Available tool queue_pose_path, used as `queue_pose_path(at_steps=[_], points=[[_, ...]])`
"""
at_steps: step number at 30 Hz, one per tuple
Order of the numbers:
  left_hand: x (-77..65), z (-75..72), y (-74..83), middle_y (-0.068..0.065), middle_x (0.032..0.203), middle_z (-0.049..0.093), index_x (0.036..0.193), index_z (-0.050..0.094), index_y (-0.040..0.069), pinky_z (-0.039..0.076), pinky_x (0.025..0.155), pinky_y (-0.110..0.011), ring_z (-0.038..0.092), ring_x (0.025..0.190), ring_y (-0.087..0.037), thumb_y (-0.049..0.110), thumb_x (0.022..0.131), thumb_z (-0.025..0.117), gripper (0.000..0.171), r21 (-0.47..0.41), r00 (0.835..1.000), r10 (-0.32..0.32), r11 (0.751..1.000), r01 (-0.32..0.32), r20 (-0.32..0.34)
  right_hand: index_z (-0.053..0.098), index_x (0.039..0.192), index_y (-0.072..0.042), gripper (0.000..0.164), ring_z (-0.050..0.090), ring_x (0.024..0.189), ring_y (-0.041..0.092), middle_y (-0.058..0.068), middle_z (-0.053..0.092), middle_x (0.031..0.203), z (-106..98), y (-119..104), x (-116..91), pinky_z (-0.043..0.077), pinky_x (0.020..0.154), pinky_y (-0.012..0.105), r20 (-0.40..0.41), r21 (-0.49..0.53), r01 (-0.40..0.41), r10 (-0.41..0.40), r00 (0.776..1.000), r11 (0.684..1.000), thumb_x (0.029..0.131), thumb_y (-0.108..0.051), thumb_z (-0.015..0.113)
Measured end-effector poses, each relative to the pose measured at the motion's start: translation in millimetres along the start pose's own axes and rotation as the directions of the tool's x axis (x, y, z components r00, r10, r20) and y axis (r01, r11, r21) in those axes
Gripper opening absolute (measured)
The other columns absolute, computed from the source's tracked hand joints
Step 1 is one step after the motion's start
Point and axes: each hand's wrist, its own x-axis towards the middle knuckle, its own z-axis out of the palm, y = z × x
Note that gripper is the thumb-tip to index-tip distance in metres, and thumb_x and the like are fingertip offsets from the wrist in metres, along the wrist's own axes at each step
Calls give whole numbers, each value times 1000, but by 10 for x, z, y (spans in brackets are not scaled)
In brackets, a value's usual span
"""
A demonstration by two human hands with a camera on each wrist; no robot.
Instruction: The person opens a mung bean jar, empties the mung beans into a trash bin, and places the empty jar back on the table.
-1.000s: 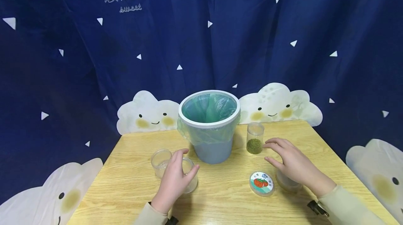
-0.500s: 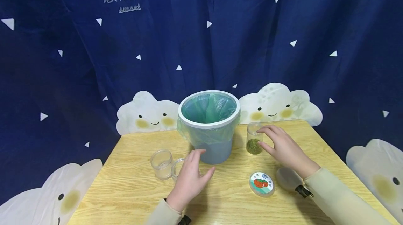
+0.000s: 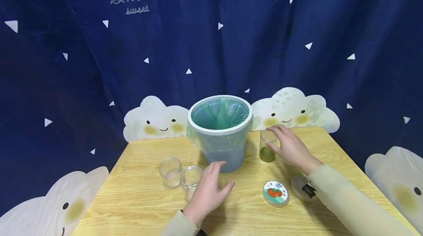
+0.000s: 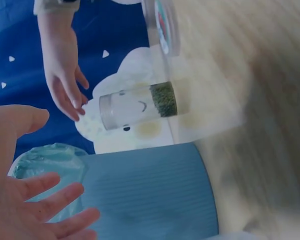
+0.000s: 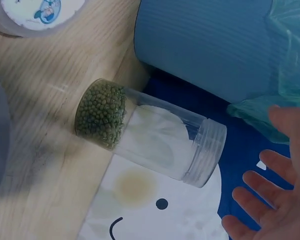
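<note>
A clear screw-top jar [image 3: 267, 152] stands beside the bin, its lower part filled with small green beans [image 5: 101, 114], and its mouth is uncovered. Around its upper part reaches my right hand [image 3: 290, 148], fingers spread; the right wrist view shows a gap between fingers and jar. Over the table, just right of a clear jar [image 3: 191, 179], hovers my left hand [image 3: 210, 191] with thumb and fingers apart, holding nothing. Another clear jar [image 3: 170, 173] is left of that one. Both look to have nothing in them.
A blue bin [image 3: 224, 159] with a green liner bag [image 3: 228, 113] stands at the table's back middle. A round lid with a tomato picture [image 3: 275, 193] lies at front right. Beside it is a greyish round lid [image 3: 301, 188], partly under my right forearm.
My right hand has moved forward and left, up to the jar of green beans. My left hand has shifted right, away from the two clear jars, uncovering them.
</note>
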Motion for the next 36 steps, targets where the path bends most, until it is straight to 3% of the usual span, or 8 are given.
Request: queue_pose_path(at_steps=[7, 21, 30, 36], points=[[-55, 71, 19, -10, 137, 60, 144, 49, 5, 51, 106, -46, 59, 128, -28, 33, 95, 74, 62, 9, 999, 7, 1000, -8, 52, 55, 143, -1, 60, 52, 128, 48, 25, 54, 140, 67, 72, 155, 43, 107, 65, 78, -6, -32, 32, 996, 999, 95, -32, 74], [-96, 218, 16, -10, 137, 61, 144, 50, 4, 51, 107, -44, 60, 126, -28, 34, 94, 74, 63, 37, 996, 21, 999, -25, 91, 54, 145, -2, 75, 53, 127, 51, 29, 53, 142, 245, 219, 363, 46, 103, 66, 195, -41, -70, 77, 978, 997, 89, -47, 77], [-103, 245, 19, -12, 141, 59, 147, 46, 4, 50, 109, -44, 59, 129, -28, 35, 96, 72, 66, 44, 994, 10, 999, -15, 112, 48, 149, -3, 85, 55, 126, 51, 31, 52, 141, 391, 352, 374, 48, 101, 66, 267, -11, -131, 129, 955, 991, 87, -53, 77], [-86, 238, 26, -12, 142, 58, 149, 43, 3, 50, 110, -44, 58, 131, -29, 35, 96, 72, 68, 31, 993, -4, 1000, 0, 118, 46, 147, 0, 83, 59, 120, 48, 31, 56, 132, 448, 369, 382, 50, 99, 63, 273, 67, -148, 124, 954, 987, 88, -48, 78]])
